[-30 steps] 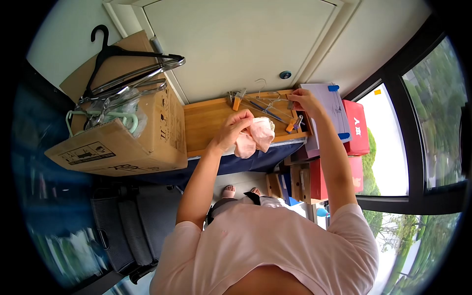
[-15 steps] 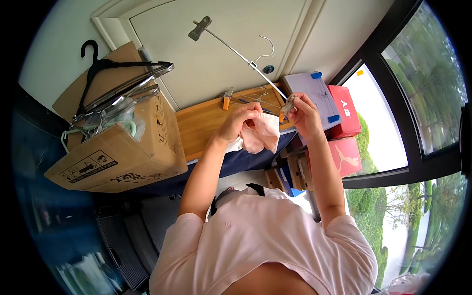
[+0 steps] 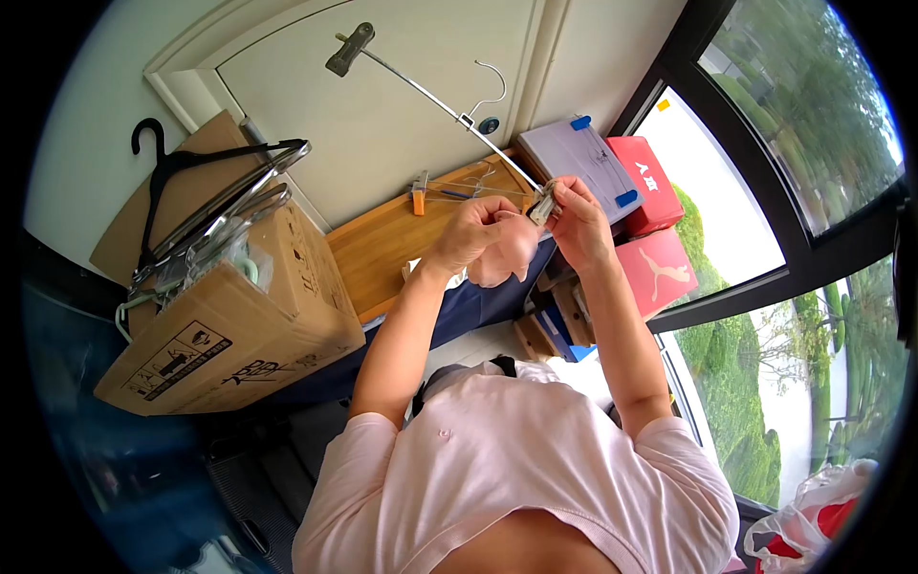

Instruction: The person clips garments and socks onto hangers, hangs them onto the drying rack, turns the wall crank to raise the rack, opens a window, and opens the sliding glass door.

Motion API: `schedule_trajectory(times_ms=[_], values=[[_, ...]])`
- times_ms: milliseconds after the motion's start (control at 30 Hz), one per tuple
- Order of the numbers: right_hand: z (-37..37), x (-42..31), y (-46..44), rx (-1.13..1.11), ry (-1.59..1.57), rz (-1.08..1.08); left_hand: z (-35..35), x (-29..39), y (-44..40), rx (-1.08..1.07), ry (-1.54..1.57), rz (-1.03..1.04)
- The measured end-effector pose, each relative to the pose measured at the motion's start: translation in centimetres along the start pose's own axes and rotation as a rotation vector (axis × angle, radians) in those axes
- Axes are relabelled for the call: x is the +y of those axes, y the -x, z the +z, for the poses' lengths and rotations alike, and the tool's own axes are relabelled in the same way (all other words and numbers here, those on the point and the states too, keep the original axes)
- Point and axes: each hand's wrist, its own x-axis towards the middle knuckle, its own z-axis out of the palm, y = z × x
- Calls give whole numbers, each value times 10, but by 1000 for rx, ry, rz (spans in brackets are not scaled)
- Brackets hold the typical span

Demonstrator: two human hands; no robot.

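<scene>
Head view: left hand [image 3: 470, 235] pinches cloth [image 3: 505, 258] by clip [image 3: 541, 209].
Right hand [image 3: 582, 222] pinches clip; flat cloth should clamp best.

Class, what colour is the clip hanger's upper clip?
Mostly grey; the upper clip shows best in the head view.

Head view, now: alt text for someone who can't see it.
A person's left hand holds a pink cloth beside the clip of a metal hanger, which the right hand pinches. Beyond lies a wooden surface; a cardboard box with a black hanger stands left, red boxes right.
</scene>
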Motion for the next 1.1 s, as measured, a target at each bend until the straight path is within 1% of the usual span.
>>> schedule_trajectory(times_ms=[300, 367, 433, 533, 600, 633, 767, 800, 833, 867, 967, 1033, 1100], values=[[-3, 3, 28, 72, 0, -90, 9, -8, 1, -95, 133, -63], [-11, 5, 38, 100, -35, -60, 13, -10, -2, -171, 150, -103], [-10, 3, 47, 103, -31, -75, 20, -12, -3, -171, 154, -114], [-11, -1, 58, 122, -8, -89, 28, -15, -3, -171, 141, -119], [-17, -8, 64, 163, 78, -105, 36, -14, -7, -190, 123, -112], [-23, -12, 67, 163, 80, -112, 40, -13, -9, -154, 117, -84], [-49, -35, 85, 241, 347, -207, 29, -9, -15, -75, 164, 23], [-52, -43, 91, 276, 423, -188, 38, -3, -15, 4, 56, 76], [-57, -50, 98, 312, 498, -167, 40, -7, -19, 3, 55, 78], [-67, -55, 102, 242, 505, -163, 41, -13, -23, 8, 21, 66], [-79, -63, 110, 256, 586, -146, 60, -20, -29, 46, -11, 78], [-95, -70, 117, 227, 602, -136, 72, -26, -32, 191, 10, -9], [-103, -77, 123, 200, 726, -115, 81, -35, -34, 182, 7, -8]])
